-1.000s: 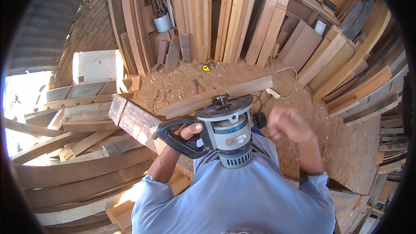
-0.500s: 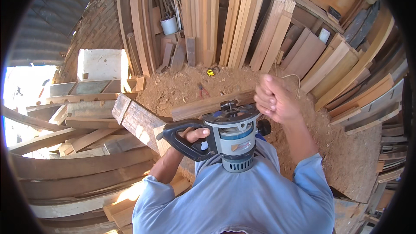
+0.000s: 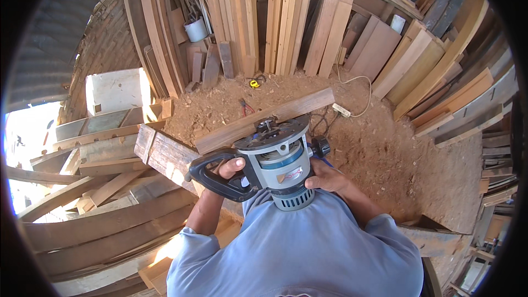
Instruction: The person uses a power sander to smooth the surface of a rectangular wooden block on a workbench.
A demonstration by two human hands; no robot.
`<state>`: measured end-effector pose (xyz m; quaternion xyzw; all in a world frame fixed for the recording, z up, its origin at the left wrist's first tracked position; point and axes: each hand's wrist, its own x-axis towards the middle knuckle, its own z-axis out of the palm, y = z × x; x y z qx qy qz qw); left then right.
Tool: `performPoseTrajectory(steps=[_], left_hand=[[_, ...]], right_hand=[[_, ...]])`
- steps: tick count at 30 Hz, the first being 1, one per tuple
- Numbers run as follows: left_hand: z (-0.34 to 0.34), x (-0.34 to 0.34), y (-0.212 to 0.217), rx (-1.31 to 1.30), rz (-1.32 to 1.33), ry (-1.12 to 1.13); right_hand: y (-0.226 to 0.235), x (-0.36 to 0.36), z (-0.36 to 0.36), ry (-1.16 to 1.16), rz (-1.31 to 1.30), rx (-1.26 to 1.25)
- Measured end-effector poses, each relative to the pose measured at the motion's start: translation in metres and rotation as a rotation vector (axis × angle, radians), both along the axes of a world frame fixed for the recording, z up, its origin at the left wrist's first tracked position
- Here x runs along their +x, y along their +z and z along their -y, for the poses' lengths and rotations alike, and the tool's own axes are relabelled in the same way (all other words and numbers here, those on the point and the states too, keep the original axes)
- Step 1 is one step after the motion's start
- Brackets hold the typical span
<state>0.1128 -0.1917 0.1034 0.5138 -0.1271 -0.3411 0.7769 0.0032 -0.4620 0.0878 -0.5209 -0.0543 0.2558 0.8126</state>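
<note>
A grey and blue router [image 3: 287, 171] rests tilted against my shirt, its round black base plate [image 3: 291, 128] turned up and away from me. My left hand [image 3: 231, 168] is closed around its black loop handle [image 3: 204, 179]; most of those fingers are hidden. On the other side, my right hand [image 3: 329, 178] grips the router's housing just below the black knob [image 3: 320, 147], thumb on the front. A bit or collet fitting [image 3: 267, 124] shows at the middle of the plate. Just beyond lies a long wooden board [image 3: 300, 105], set at a slant.
Yellow tape measure [image 3: 254, 83] and red-handled pliers [image 3: 246, 108] lie on the sawdust-covered ground. A white power strip [image 3: 341, 110] with a cord sits right of the board. Planks [image 3: 234, 19] stand upright at the back; loose timber [image 3: 110, 187] is piled at left. A white bucket [image 3: 196, 29] stands among the planks.
My right hand, raised in a loose fist beyond the router, has come down onto its housing. The router has shifted slightly left in view. My left hand keeps its hold.
</note>
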Motion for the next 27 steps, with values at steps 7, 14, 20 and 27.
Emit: performPoseTrajectory(steps=[7, 14, 20, 27], left_hand=[[-0.004, 0.000, 0.001, 0.008, 0.000, 0.008], [0.000, 0.001, -0.002, 0.010, -0.001, -0.012], [0.001, -0.001, 0.003, 0.031, 0.026, -0.010], [-0.002, 0.001, 0.013, 0.085, 0.103, 0.000]], right_hand=[[0.023, -0.006, -0.015, -0.139, 0.035, -0.110], [0.021, -0.011, -0.008, -0.129, 0.087, -0.224], [0.070, -0.002, 0.054, 0.221, -0.003, -0.625], [0.142, 0.105, 0.025, -0.175, 0.123, 0.150]])
